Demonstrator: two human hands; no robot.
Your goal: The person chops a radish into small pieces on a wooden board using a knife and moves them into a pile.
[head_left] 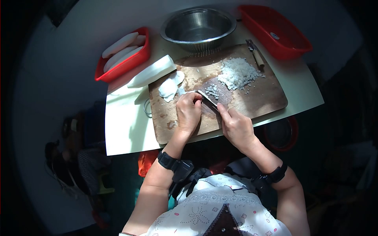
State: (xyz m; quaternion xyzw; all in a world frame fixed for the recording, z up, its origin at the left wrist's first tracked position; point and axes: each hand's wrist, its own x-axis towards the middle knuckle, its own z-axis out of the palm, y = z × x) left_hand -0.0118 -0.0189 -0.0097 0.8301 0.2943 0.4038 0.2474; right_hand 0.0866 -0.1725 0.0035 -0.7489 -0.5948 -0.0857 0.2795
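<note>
From the head view, I see the right hand closed around a knife, whose blade slants toward the fingertips of the left hand. The hands are apart; the left's fingers curl down at the board, and I cannot tell whether they pinch anything. White slices lie just beyond the left hand, with a whole white vegetable farther out. Small chopped bits sit just ahead of the blade, and the larger chopped pile lies beyond the right hand.
</note>
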